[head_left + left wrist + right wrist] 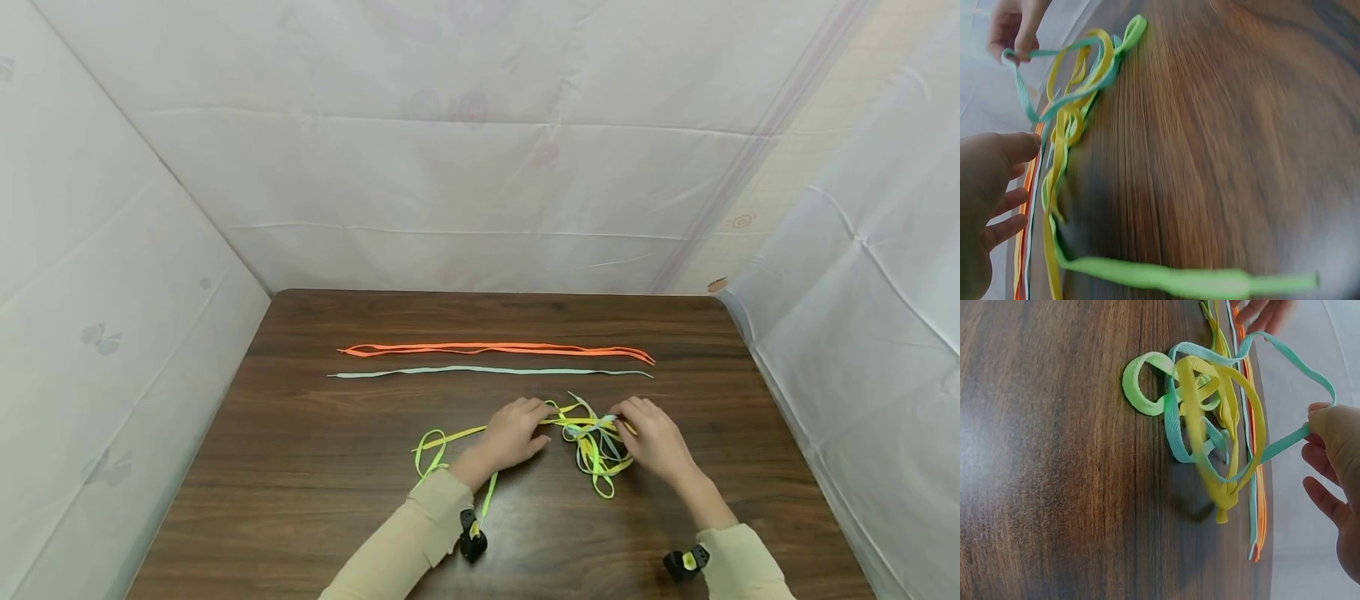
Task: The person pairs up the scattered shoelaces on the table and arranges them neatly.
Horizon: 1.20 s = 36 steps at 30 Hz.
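Observation:
A loose tangle of yellow, green and light blue laces [596, 442] lies on the wooden table between the hands. My right hand [654, 437] pinches a light blue lace [1297, 359] between thumb and forefinger, lifting a loop of it. My left hand [513, 433] is at the left side of the tangle; in the left wrist view this hand [994, 200] has its fingers spread and nothing gripped. Under and beside the left wrist run a yellow lace [1052, 250] and a green lace [1147, 275], reaching toward the left.
Beyond the hands, orange laces [495, 346] lie stretched across the table [315, 500], with one straight pale blue lace [487, 369] just nearer. White sheeting [480, 183] hangs behind the table and at both sides.

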Tool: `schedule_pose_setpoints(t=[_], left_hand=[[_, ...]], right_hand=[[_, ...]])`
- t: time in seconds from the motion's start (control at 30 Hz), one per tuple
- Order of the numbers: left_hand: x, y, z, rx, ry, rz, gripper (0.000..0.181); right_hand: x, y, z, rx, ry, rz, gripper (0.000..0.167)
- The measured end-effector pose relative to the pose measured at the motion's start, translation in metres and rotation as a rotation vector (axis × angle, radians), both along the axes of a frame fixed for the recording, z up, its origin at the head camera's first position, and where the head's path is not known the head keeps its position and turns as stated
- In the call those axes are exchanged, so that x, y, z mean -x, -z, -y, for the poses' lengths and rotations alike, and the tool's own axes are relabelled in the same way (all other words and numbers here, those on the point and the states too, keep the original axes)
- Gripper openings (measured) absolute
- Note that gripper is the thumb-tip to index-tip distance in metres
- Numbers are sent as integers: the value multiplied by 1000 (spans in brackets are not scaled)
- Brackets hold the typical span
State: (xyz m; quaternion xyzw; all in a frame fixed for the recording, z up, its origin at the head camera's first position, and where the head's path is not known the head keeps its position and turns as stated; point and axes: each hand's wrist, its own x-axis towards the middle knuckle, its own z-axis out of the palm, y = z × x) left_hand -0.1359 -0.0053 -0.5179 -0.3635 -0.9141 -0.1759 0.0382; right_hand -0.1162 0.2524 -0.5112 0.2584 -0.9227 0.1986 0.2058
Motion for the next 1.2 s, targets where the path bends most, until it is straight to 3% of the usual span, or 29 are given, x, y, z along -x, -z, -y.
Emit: schedule_pose_setpoints(t=[0.27, 0.53, 0.63, 0.9, 1.2], left_hand=[[-4, 0, -19, -21, 40, -3, 37], [-7, 4, -26, -21, 51, -45, 16], [-9, 5, -25, -15, 58, -75, 10], [-19, -1, -16, 37, 126, -233, 8], [-27, -12, -2, 32, 121, -282, 10]], right_hand=[[0, -2, 2, 15, -10, -1, 23], [0, -5, 2, 29, -9, -13, 22], [0, -5, -1, 45, 0, -19, 23], [-1, -3, -5, 36, 13, -5, 21], [-3, -3, -9, -19, -38, -25, 20]])
